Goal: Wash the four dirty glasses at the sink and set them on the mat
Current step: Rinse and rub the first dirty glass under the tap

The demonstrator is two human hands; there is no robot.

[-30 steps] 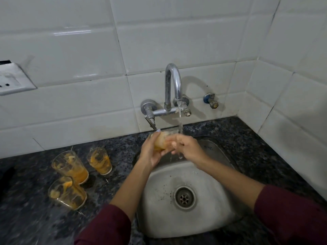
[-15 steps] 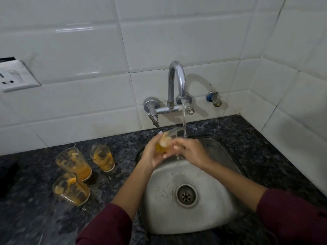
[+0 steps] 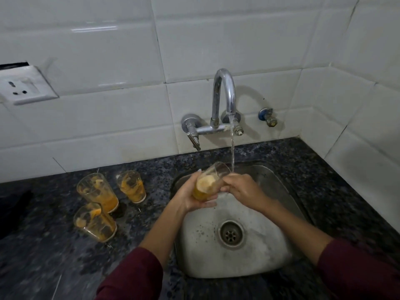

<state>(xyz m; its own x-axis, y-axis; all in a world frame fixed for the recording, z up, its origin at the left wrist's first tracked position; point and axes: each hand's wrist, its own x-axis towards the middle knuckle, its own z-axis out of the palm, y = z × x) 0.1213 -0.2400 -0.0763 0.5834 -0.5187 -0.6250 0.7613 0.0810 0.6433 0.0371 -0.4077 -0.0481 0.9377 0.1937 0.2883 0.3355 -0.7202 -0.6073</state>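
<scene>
Glass (image 3: 208, 182) is now tilting rim toward 1 o'clock, nearer the stream than before; your left hand (image 3: 190, 197) is gripping it over the sink (image 3: 270, 252), right hand (image 3: 240, 189) fingers curling on it.

White glossy wall tiles (image 3: 108, 50), a socket plate (image 3: 23, 87), dark speckled, perhaps granite, counter (image 3: 313, 169).

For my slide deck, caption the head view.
Both hands hold a dirty glass under the running tap.
</scene>
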